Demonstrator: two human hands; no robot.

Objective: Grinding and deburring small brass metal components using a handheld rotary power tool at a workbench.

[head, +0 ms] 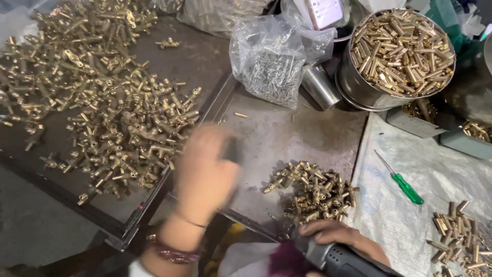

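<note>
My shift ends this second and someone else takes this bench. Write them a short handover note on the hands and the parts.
Left hand: blurred above the tray edge; whether it holds anything cannot be told.
Right hand: gripping a grey power screwdriver.
Parts: small pile of brass fittings on the metal tray by the right hand; large heap on the left; brass pins in a steel bowl; green screwdriver on the right.
Done and left: cannot be told.
</note>
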